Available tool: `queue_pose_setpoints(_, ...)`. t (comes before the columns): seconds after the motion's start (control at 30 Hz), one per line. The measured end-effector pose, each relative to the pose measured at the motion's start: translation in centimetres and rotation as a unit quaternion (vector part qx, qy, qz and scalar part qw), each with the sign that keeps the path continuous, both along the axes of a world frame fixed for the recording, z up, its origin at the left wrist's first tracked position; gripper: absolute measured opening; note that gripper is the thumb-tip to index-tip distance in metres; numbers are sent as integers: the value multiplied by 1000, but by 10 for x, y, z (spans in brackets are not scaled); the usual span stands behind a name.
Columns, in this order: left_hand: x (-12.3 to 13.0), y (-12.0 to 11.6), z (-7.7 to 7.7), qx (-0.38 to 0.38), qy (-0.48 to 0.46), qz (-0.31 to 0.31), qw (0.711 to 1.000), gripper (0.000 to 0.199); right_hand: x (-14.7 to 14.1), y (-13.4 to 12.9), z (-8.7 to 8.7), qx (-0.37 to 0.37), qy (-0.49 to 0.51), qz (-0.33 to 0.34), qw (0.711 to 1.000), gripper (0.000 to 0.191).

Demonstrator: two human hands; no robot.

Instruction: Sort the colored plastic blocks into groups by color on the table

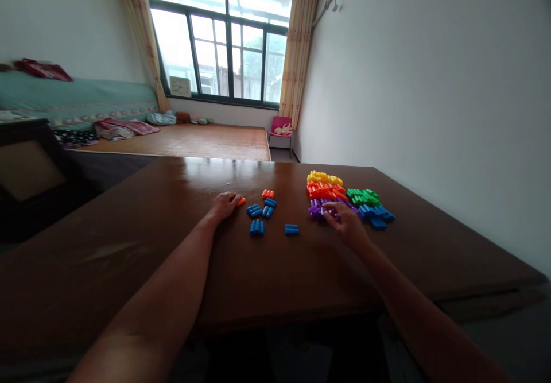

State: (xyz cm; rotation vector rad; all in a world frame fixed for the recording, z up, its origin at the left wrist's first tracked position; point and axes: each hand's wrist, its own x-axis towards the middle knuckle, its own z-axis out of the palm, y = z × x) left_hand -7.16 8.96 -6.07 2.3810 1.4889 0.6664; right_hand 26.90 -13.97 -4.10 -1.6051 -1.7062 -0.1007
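My left hand (225,205) rests on the table with its fingers curled on an orange plastic block (241,202), partly hidden by the fingertips. Right of it lie several blue ribbed blocks (257,227) and an orange block group (267,194). A separate blue block (291,229) sits nearer the middle. Over the purple blocks (317,208) reaches my right hand (344,222), thumb and forefinger apart at their near edge; it covers some of them. Behind the purple ones are red-orange blocks (326,190) and yellow blocks (325,177).
Green blocks (364,197) and more blue blocks (376,213) lie at the right of the pile. The brown table (267,274) has a glossy top, with a white wall (422,84) along its right. Beyond it stand a bed platform (224,140) and a pink chair (280,123).
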Motion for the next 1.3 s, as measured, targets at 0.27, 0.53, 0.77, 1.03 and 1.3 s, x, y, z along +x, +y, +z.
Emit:
queue_pose_setpoints(0.27, -1, 1, -2, -2, -24, -18, 1000, 41, -94, 105, 1, -94, -124, 151, 976, 45)
queue_pose_setpoints(0.53, -2, 2, -2, -14, -37, -13, 999, 41, -105, 154, -6, -168, -164, 122, 964, 30)
queue_pose_setpoints(0.77, -1, 2, 0, -9, -21, -23, 999, 46, -90, 149, 6, -245, -108, 74, 961, 14)
queue_pose_setpoints(1.03, -3, 7, 2, -13, -8, -28, 999, 50, -37, 70, 34, -75, 146, 67, 984, 29)
queue_pose_setpoints(1.3, -3, 8, 4, -14, 18, -11, 1000, 54, 159, -43, -12, 54, 243, -278, 928, 32)
